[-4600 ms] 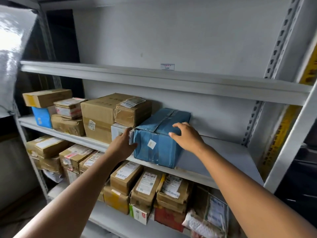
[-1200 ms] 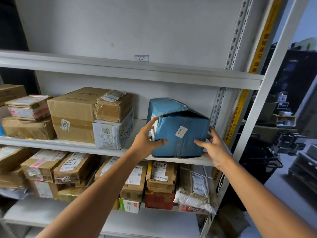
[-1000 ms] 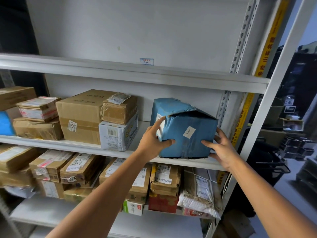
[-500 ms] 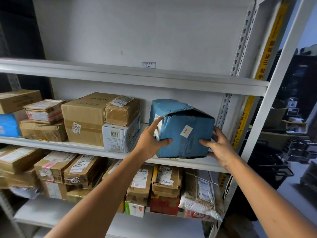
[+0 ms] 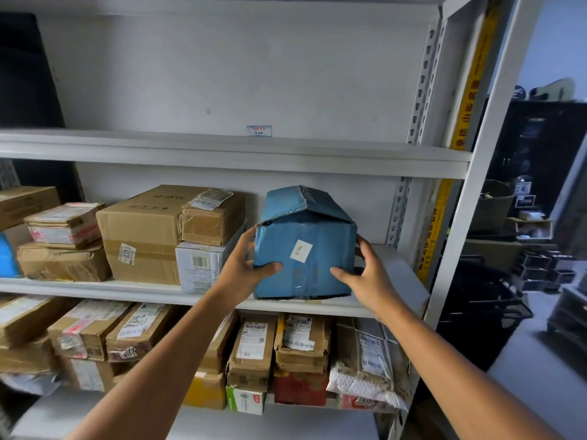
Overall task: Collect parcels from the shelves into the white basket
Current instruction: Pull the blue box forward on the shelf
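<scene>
The blue box (image 5: 305,249) sits in the middle of the frame, on the right part of the middle shelf (image 5: 95,289), close to the front edge. It is straight ahead of both hands and a bit higher than the arms. The left hand (image 5: 244,268) holds the left side of the box, with the thumb lying across the front and the fingers going round the side, out of sight. The right hand (image 5: 365,274) holds the right side the same way, thumb on the front low down. So the box is squeezed between the two hands, and both are just as near to it. The small end with the little white sticker faces the person, and the long way of the box looks to run back toward the wall. I think the box has to come straight out toward the person, off the front edge. The white box (image 5: 200,265) stands just beside the left hand, so there is little room on that side. On the right the shelf is bare up to the post (image 5: 476,217). The white basket is not in the frame
</scene>
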The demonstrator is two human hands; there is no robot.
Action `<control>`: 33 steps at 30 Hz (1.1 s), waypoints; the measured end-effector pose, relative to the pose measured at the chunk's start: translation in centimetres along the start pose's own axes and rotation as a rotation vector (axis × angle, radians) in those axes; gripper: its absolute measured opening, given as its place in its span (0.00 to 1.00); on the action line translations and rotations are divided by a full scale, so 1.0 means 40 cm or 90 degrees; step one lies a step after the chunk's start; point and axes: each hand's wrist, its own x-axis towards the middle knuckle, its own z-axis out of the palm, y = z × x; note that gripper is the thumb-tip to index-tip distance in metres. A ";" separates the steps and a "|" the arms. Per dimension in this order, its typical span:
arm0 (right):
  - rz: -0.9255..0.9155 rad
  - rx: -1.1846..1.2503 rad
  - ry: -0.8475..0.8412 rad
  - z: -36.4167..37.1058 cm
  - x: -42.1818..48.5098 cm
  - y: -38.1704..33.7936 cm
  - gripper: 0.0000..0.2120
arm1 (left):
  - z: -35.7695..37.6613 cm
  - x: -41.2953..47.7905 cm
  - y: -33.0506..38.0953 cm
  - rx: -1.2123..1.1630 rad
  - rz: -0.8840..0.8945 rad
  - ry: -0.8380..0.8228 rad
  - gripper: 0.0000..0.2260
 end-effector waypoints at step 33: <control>-0.160 -0.206 0.134 0.128 -0.071 -0.008 0.38 | -0.109 0.021 -0.023 -0.019 -0.087 -0.006 0.29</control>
